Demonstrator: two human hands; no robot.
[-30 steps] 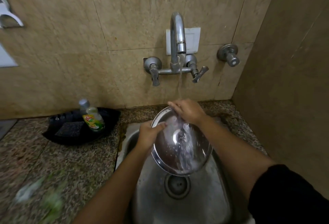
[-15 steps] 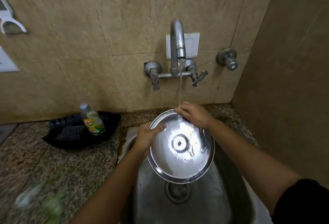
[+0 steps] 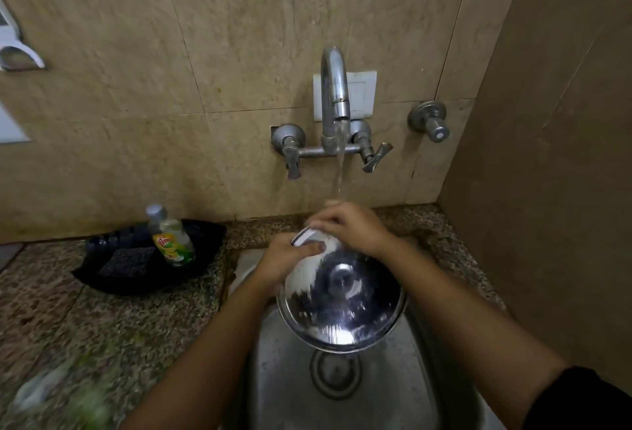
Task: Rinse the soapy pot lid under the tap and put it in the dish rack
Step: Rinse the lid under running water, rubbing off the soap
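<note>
A round steel pot lid (image 3: 342,306) with a centre knob hangs tilted over the steel sink (image 3: 287,392), its far edge raised toward the tap (image 3: 335,87). Water runs from the tap onto my right hand (image 3: 352,226), which lies over the lid's far rim. My left hand (image 3: 284,263) grips the lid's left rim, thumb on its face. The lid's surface is wet and shiny. No dish rack is in view.
A black tray (image 3: 113,279) on the granite counter left of the sink holds a scrub pad (image 3: 124,260) and a dish soap bottle (image 3: 171,238). A valve knob (image 3: 431,121) sticks out of the wall at right. The side wall stands close on the right.
The lid has tipped more steeply, its far edge lifted toward the stream. My right hand has slid further over the far rim, and the water now lands on that hand.
</note>
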